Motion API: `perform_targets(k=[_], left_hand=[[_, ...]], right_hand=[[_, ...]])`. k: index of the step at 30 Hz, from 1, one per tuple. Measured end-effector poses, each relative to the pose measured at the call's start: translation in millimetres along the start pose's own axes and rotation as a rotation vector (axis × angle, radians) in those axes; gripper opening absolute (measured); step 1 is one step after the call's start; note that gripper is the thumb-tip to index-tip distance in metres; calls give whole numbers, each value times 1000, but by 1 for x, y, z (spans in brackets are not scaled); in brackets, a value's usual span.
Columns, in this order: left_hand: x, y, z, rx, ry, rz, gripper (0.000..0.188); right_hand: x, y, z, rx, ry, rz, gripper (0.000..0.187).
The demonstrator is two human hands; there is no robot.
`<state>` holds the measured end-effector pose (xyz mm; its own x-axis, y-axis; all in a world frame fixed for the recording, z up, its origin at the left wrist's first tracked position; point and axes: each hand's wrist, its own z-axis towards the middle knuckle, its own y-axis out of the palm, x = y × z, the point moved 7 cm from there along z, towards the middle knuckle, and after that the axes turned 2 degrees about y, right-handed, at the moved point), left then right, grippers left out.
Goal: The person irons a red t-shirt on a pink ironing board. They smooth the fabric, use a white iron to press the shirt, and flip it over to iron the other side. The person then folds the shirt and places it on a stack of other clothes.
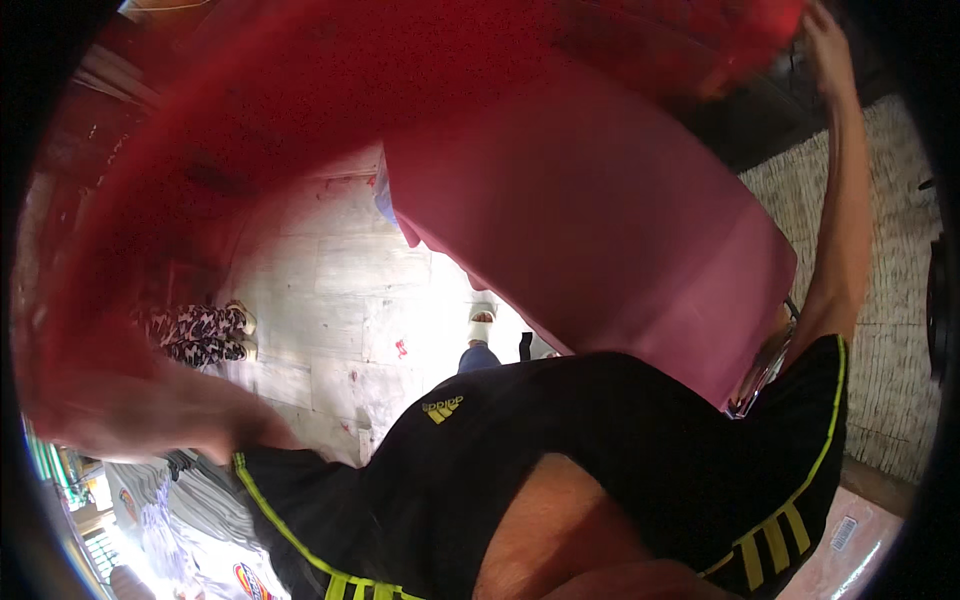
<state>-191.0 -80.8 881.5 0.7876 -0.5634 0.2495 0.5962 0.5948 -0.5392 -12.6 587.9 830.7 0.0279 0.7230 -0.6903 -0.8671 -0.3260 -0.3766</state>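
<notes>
A large red cloth (400, 60) is spread in the air in front of me, blurred by motion, arching from the far left to the upper right. Raised high at the upper right, my right hand (825, 45) is closed on the cloth's edge. My left arm reaches out to the left; my left hand (110, 415) is smeared and partly covered by the red fabric, so its fingers do not show. Under the cloth stands a table draped with a mauve-pink cover (620, 210), its surface partly hidden by the red fabric.
Another person's legs in patterned trousers (200, 330) are at the left on the pale tiled floor (320, 290). Grey and white shirts (175, 515) lie at the lower left. A woven mat wall (895, 300) runs along the right. A metal frame (765, 370) shows beside the table cover.
</notes>
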Motion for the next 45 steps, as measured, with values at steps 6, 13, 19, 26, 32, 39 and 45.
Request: perform_targets(k=[6,13,19,26,32,39,45], left_hand=[[-47,259,-70,-37,-212,-305,29],[-88,446,-187,-364,-355,-82,53],[-62,435,-164,-666,-361,114,72],[-65,453,-145,-684,-223,-143,65],[-62,468,-126,-700,-197,-218,81],[-61,467,-123,-595,-129,-206,70],[-60,452,-133,-637,-126,-402,69]], right_hand=[[198,-16,-177,26,584,218,34],[316,23,-240,12,840,461,36],[209,37,-239,69,835,-159,54],[201,15,-169,18,506,-631,52],[205,34,-165,43,456,-782,51],[223,36,-167,109,394,-898,49],[228,49,-211,27,438,-1277,55]])
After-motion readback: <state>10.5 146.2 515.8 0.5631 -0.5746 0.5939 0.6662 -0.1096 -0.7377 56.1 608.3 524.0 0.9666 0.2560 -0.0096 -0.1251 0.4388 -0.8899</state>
